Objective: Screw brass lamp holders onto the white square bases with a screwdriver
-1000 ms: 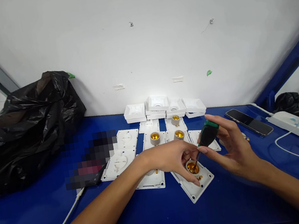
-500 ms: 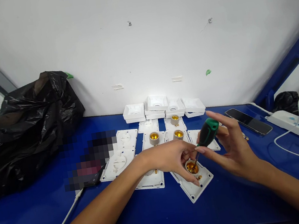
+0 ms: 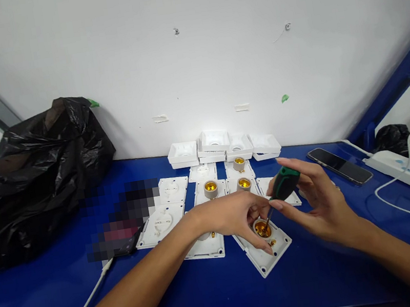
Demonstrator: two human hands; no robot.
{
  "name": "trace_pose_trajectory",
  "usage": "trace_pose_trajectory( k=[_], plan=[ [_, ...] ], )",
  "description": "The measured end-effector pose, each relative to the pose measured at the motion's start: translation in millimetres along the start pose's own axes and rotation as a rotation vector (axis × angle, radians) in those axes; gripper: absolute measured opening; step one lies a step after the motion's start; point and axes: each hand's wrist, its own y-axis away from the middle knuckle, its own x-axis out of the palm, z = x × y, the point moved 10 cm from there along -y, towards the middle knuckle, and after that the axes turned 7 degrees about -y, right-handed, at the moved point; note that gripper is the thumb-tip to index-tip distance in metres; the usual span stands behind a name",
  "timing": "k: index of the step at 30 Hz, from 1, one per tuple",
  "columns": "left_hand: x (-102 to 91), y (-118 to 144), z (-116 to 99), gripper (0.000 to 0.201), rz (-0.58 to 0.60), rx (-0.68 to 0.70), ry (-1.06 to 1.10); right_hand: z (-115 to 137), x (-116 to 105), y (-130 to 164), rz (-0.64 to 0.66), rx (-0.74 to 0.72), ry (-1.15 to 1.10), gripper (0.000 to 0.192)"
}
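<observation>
Nearest on the blue bench [image 3: 219, 291], the left hand [image 3: 234, 217] pinches one brass lamp socket [image 3: 262, 228] on a white plate [image 3: 265, 249], while the right hand [image 3: 316, 203] clasps one green-handled screwdriver [image 3: 282, 188], tip inside the socket. Behind stand three more brass sockets [image 3: 211, 189]. Farther off are four white covers [image 3: 223, 145] by the wall, one phone [image 3: 339, 166] to the right and one black bag [image 3: 33, 175] to the left.

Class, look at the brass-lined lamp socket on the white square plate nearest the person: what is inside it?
The metal tip of the green-handled screwdriver dips into the brass-lined lamp socket, held by the right hand. The left hand steadies the white square plate. The socket's floor under the tip is hidden.
</observation>
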Motion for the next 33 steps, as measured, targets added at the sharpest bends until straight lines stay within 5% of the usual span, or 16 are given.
trace_pose_trajectory(
  k=[5, 9, 14, 19, 23, 28, 33],
  plan=[
    [-1.8, 1, 0, 0.051, -0.018, -0.018, -0.001, 8, -7, 1, -0.079, -0.095, 0.004, 0.086],
    [0.2, 1, 1, 0.05, 0.008, -0.032, 0.0, 0, 0, -1, 0.023, 0.014, -0.008, 0.082],
    [-1.3, 1, 0, 0.049, 0.001, -0.041, 0.001, 5, -6, -1, -0.039, -0.032, 0.014, 0.08],
    [-0.1, 1, 1, 0.048, 0.015, -0.044, -0.02, -2, 2, 0, 0.032, 0.037, 0.0, 0.083],
    [-1.5, 0, -1, 0.049, -0.007, -0.007, -0.008, 3, -7, 0, -0.055, -0.02, 0.019, 0.087],
    [-0.3, 0, 0, 0.049, -0.003, 0.001, 0.001, -3, 0, -2, 0.022, 0.048, -0.005, 0.082],
    [-1.8, 0, -2, 0.05, -0.016, 0.025, -0.022, 4, -12, -3, -0.103, -0.017, 0.009, 0.082]
  ],
)
